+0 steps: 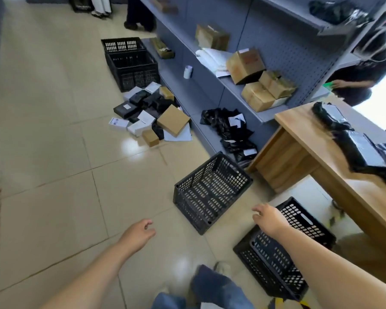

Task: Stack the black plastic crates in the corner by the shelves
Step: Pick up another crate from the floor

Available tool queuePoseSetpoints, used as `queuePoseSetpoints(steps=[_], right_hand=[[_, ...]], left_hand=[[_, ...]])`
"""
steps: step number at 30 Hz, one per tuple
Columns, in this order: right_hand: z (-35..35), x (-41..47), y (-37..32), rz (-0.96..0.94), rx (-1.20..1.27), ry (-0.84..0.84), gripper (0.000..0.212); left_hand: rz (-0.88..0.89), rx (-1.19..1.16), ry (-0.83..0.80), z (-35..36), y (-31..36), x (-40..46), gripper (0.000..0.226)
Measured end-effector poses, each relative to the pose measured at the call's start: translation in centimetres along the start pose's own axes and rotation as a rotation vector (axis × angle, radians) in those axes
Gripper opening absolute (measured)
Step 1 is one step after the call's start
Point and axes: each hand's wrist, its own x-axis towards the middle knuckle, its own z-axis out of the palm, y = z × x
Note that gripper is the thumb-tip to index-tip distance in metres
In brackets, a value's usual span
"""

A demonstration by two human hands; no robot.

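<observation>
Nearby, parcels (152, 117) litter the floor beside the crates (212, 190); both hands (140, 234) hang loose, empty.

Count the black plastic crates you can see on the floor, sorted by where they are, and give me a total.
Crates near the hands: 2, one on the open floor and one under the right arm
Crates farther off beside the shelves: 2, one nearer and one right behind it
Total: 4
</observation>
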Motion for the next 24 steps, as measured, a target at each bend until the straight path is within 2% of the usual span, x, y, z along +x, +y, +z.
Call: queuePoseSetpoints(steps=[5,8,16,18,20,24], right_hand=[[-1.6,4.3,1.1,0.045,0.081,0.026,0.035],[-2.8,8.0,2.0,0.048,0.094,0.008,0.034],[-7.1,21.1,4.2,-0.055,0.143,-0.111,0.03],[-8.2,24.5,5.4,-0.081,0.143,-0.15,0.029],[-9.2,28.1,6.8,-0.087,0.158,-0.193,0.029],[-10.1,34.5,9.7,-0.066,0.151,-0.273,0.03]], left_hand=[[-0.017,0.002,-0.031,0.3,2.3,3.6,0.051],[-0.042,0.016,-0.023,0.7,3.9,5.7,0.046],[-0.19,-0.105,0.088,3.6,10.8,11.9,0.043],[-0.239,-0.238,0.117,5.2,13.3,13.6,0.03],[-0.324,-0.486,0.158,6.7,15.9,15.4,0.017],[-0.505,-0.915,0.253,9.2,19.2,19.3,0.032]])
